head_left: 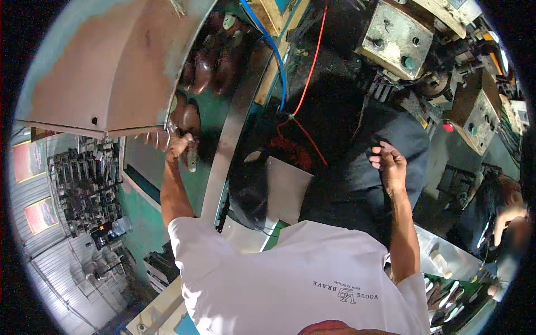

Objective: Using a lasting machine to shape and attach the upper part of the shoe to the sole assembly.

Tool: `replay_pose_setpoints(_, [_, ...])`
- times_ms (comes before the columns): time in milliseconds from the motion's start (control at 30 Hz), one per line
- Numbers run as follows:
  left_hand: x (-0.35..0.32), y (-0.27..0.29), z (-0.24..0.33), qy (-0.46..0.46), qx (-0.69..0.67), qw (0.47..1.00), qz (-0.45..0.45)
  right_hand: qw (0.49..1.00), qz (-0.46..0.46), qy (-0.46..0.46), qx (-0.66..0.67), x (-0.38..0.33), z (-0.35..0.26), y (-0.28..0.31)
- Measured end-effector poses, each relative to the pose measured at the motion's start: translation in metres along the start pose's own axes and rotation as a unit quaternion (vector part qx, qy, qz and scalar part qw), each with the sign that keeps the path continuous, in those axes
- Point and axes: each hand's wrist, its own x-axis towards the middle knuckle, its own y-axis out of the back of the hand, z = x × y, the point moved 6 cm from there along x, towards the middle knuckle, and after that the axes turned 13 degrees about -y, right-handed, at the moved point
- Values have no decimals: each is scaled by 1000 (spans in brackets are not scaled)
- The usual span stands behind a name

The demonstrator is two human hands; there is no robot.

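My left hand [178, 147] reaches under the edge of a large hood, its fingers closed on a glossy brown shoe [190, 120]. A pale round-ended piece [192, 159] shows just below that hand. Further back on the green surface, several more brown shoes [215, 64] stand close together, partly covered by the hood. My right hand [390, 162] hovers over my dark trousers [357, 190], its fingers loosely bent and apart, with nothing visible in them.
The brown-and-grey hood [106, 67] fills the upper left. A metal rail [226, 151] edges the green surface. A blue hose [276, 50] and red cord [315, 61] hang ahead. Control boxes [396, 42] stand at right, near another person's arm [508, 220].
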Motion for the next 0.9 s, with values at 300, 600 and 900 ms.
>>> replay_pose_setpoints(300, [-4, 33, 2, 104, -211, 971, 53, 1000, 5, 7, 23, 0, 2, -11])
replay_pose_setpoints(600, [89, -30, 30, 117, -292, 935, 162, 997, 70, 6, -24, -12, -5, -2])
replay_pose_setpoints(900, [9, 30, 15, 180, -471, 858, 102, 999, 42, 9, 16, -4, -2, -4])
